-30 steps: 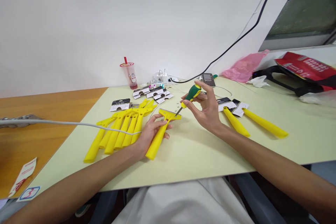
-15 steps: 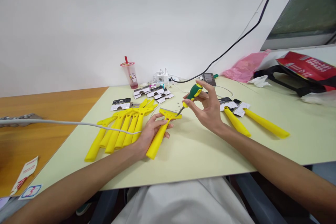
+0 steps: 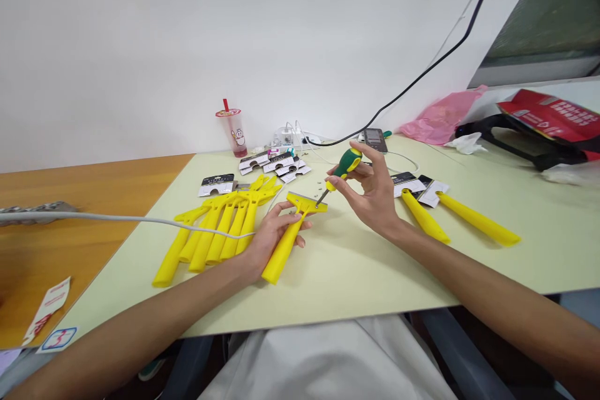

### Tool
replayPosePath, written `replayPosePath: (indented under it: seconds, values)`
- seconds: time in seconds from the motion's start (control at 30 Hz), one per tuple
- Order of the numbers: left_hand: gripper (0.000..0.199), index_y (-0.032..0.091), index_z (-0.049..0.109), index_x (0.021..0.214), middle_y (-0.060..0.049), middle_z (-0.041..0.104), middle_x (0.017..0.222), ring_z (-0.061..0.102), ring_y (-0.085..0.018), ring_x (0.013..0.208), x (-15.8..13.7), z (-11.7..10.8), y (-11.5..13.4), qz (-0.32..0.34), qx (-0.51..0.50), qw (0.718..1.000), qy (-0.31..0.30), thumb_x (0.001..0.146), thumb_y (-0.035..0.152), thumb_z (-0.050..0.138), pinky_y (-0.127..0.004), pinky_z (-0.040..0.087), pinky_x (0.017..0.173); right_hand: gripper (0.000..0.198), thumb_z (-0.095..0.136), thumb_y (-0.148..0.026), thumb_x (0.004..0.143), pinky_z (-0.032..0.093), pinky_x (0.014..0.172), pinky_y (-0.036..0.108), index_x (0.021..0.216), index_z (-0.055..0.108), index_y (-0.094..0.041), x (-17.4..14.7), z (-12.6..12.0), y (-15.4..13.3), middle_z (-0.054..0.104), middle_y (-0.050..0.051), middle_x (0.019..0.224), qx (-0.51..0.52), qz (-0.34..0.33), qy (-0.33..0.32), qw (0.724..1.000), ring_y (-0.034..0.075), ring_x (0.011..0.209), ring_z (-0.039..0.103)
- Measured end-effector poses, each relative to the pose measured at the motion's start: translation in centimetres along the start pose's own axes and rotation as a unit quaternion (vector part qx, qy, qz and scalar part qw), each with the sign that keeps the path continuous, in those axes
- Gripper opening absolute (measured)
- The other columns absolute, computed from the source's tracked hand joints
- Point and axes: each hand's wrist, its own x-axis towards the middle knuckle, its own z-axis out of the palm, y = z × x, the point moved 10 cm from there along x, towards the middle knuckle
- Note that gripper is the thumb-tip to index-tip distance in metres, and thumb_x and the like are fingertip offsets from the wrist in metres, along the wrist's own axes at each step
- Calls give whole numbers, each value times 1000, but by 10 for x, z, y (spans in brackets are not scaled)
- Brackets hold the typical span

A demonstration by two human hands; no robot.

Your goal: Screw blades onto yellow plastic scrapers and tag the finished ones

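Observation:
My left hand (image 3: pixel 269 236) is wrapped round a yellow scraper (image 3: pixel 284 250) with a metal blade strip along its wide head. In my right hand (image 3: pixel 374 195) is a green and yellow screwdriver (image 3: pixel 347 164), gripped between thumb and fingers. Its tip meets a screw near the right end of the scraper's head. Several more yellow scrapers (image 3: pixel 205 249) lie side by side to the left of my left hand. Beyond the scraper in my hand, a few tiny screws (image 3: pixel 319 182) are scattered on the table.
Two yellow scrapers (image 3: pixel 475 219) with card sleeves lie on the right. Black and white cards (image 3: pixel 280 164) and a plastic cup (image 3: pixel 237 134) stand towards the wall. A grey cable (image 3: pixel 140 219) crosses on the left. A pink bag (image 3: pixel 435 120) sits at the back right.
Hardly anything differs. The view has shifted slightly; the screwdriver tip stays at the scraper's right screw, and both hands keep their holds.

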Motion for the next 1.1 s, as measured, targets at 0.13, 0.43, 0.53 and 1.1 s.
replayPosePath:
  seconds: [0.13,0.43,0.53,1.1]
  values:
    - [51,21,57,124,-17,77,133,81,-24,97,0,0,0,1,-4,1000,0,82,18,85,-23,58,52,67,84,-53,99,75,91,48,156,53,-38,1,-2,0,77,3,106,-14,5,3,1000,27,101,83]
    - [53,22,56,123,-16,77,132,81,-24,96,0,0,-1,2,-9,1000,-6,80,19,88,-23,58,53,65,84,-47,100,75,91,50,156,53,-38,0,1,0,76,2,106,-5,3,-4,1000,27,102,83]
    - [53,22,56,123,-17,77,133,81,-24,97,1,0,-2,0,-7,1000,-4,80,18,87,-23,58,52,64,83,-51,100,75,90,50,156,53,-37,0,0,0,76,2,108,-4,3,-1,1000,27,103,83]
    - [52,22,55,125,-16,78,133,81,-24,97,0,2,-2,-1,-1,1000,-9,83,18,85,-23,58,52,62,83,-48,101,74,92,50,155,54,-38,1,0,-1,77,2,106,0,7,-1,1000,26,101,83]
